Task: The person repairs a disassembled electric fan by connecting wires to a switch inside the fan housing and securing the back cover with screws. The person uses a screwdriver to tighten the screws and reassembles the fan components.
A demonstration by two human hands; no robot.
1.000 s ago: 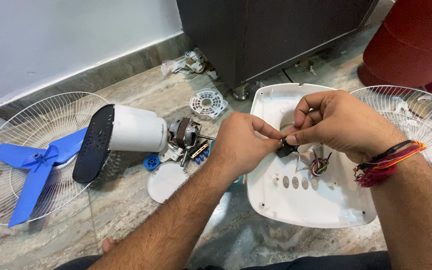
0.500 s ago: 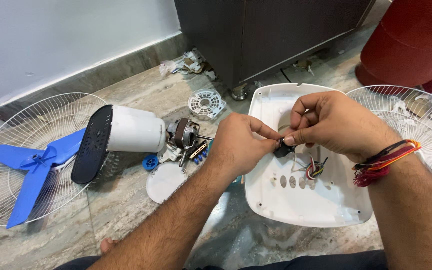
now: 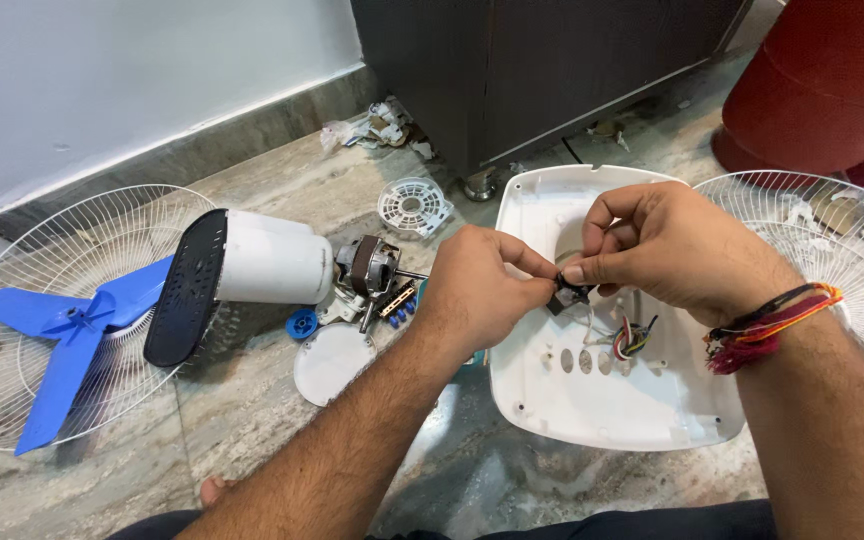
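A small black part [image 3: 564, 298] sits pinched between both hands, just above the open white fan base shell [image 3: 592, 400] lying on the stone floor [image 3: 282, 190]. The left hand [image 3: 477, 290] closes thumb and forefinger on its left side; the right hand [image 3: 667, 245], with coloured threads [image 3: 762, 325] at the wrist, pinches it from the right with fingers curled. Thin coloured wires [image 3: 630, 340] run from under the part down into the shell. To the left lie a small motor [image 3: 367, 268], a white round cap [image 3: 335, 362], a blue knob [image 3: 301, 323] and a white motor housing with black rim [image 3: 252, 265]. Farther left a blue fan blade [image 3: 72, 335] rests in a wire guard [image 3: 12, 290]. A second guard [image 3: 852, 250] lies on the right, near a red cylinder [image 3: 832, 80]. A dark cabinet [image 3: 522, 60] stands at the far side.
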